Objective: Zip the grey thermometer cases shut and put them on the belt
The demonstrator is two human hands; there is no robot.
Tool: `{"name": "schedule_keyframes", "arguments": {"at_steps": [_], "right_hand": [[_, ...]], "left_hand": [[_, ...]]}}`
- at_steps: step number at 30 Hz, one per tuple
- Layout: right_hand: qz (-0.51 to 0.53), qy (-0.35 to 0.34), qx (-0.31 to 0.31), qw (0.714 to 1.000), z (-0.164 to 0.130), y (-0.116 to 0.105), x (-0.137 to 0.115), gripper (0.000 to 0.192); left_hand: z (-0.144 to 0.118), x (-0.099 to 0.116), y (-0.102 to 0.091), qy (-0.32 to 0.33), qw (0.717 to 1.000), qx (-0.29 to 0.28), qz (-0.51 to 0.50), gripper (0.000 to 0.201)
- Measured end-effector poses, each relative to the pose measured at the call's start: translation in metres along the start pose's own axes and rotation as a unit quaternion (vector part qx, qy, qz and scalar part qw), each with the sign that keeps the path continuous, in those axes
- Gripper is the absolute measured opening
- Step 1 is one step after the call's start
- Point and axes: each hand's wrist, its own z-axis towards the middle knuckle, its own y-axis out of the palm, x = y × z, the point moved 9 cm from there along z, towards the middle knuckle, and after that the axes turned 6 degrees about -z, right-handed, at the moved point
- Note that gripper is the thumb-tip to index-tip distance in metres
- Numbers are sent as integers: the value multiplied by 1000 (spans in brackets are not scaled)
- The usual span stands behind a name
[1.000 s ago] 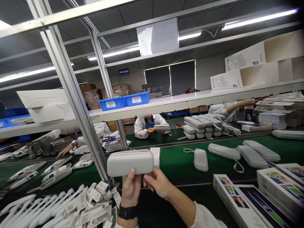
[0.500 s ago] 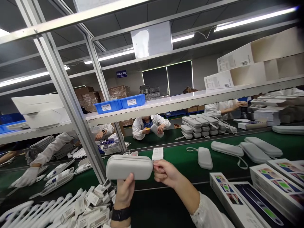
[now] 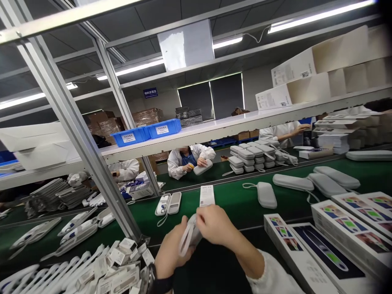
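My left hand (image 3: pixel 170 253) grips a grey zip case (image 3: pixel 189 236), now turned end-on toward me and lowered near the belt's front edge. My right hand (image 3: pixel 214 225) rests on the case's upper end, fingers curled at its edge. Just beyond my hands, on the green conveyor belt (image 3: pixel 232 200), lie an open case (image 3: pixel 168 203) holding a white device and a white leaflet (image 3: pixel 207 195). A closed grey case with a strap (image 3: pixel 266 194) lies further right on the belt.
Printed product boxes (image 3: pixel 324 249) lie at right. White devices and small packets (image 3: pixel 116 265) are heaped at lower left beside a slanted metal post (image 3: pixel 76 134). Several grey cases (image 3: pixel 324 181) lie on the belt. Workers in white coats (image 3: pixel 186 159) sit across it, under a shelf (image 3: pixel 214 130).
I lowered the grey case from in front of me and turned it end-on. My right hand moved from its right end onto its top. An open case came into view on the belt.
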Motion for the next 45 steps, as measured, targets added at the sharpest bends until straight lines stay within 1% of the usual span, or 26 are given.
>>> {"name": "schedule_keyframes", "arguments": {"at_steps": [2, 4, 5, 7, 8, 9, 10, 11, 12, 13, 14, 15, 17, 18, 20, 22, 24, 25, 26, 28, 30, 32, 35, 38, 41, 45], "right_hand": [[-75, -55, -23, 995, -3, 11, -14, 26], [-59, -82, -61, 993, 0, 22, -13, 27], [-32, -69, -56, 996, 4, 22, -5, 26], [17, -10, 1, 1000, 15, 14, 25, 16], [39, 26, 26, 999, 19, 13, 44, 17], [65, 58, 23, 996, 22, 19, 61, 28], [104, 82, -17, 991, 24, 35, 76, 39], [158, 101, -86, 979, 24, 60, 88, 49], [220, 121, -166, 954, 22, 89, 95, 52], [277, 147, -220, 924, 18, 114, 102, 54], [314, 183, -231, 903, 18, 134, 112, 54], [331, 225, -208, 893, 19, 147, 124, 51], [320, 298, -126, 890, 24, 161, 150, 44], [304, 321, -85, 893, 26, 163, 161, 43], [268, 337, -21, 902, 27, 159, 173, 43], [229, 340, 37, 911, 24, 150, 180, 51], [144, 324, 89, 931, 16, 139, 179, 54], [91, 296, 108, 945, 14, 134, 174, 48], [42, 256, 117, 959, 12, 132, 165, 37], [-19, 169, 105, 980, 10, 139, 145, 18], [-20, 116, 74, 990, 7, 153, 133, 23], [-13, 98, 56, 994, 5, 162, 128, 28], [5, 70, 64, 996, 5, 165, 124, 31], [21, 57, 95, 994, 5, 159, 126, 36], [23, 56, 122, 991, 0, 150, 130, 39], [28, 69, 133, 988, -13, 140, 137, 37]], "left_hand": [[-1, -1, 1, 28, 999, -27, 12, 35], [2, 0, 8, 25, 996, -68, 44, 31], [5, -2, 13, 5, 993, -94, 65, 31], [13, -10, 24, -50, 986, -128, 95, 36], [19, -16, 25, -77, 986, -117, 93, 41], [25, -24, 24, -97, 989, -82, 75, 45], [30, -33, 20, -113, 992, -29, 44, 50], [33, -45, 15, -125, 992, 28, 9, 53], [35, -59, 10, -133, 988, 79, -14, 56], [35, -74, 8, -140, 983, 113, -21, 57], [35, -87, 7, -146, 981, 129, -9, 58], [34, -99, 7, -148, 980, 134, 9, 58], [32, -117, 5, -148, 979, 130, 51, 57], [30, -123, 3, -145, 979, 127, 63, 56], [26, -129, -1, -134, 980, 127, 80, 53], [23, -133, -5, -123, 979, 132, 93, 53], [21, -135, -9, -112, 978, 147, 97, 57], [20, -137, -12, -108, 977, 157, 96, 59], [18, -138, -14, -103, 976, 167, 94, 60], [16, -141, -19, -95, 974, 187, 89, 62], [14, -142, -23, -87, 971, 207, 84, 61], [11, -141, -25, -77, 968, 225, 82, 59], [6, -130, -22, -54, 965, 240, 87, 55], [-2, -113, -12, -29, 965, 239, 103, 50], [-19, -101, -3, -19, 965, 234, 118, 46], [-48, -97, 7, -36, 969, 205, 131, 43]]}}
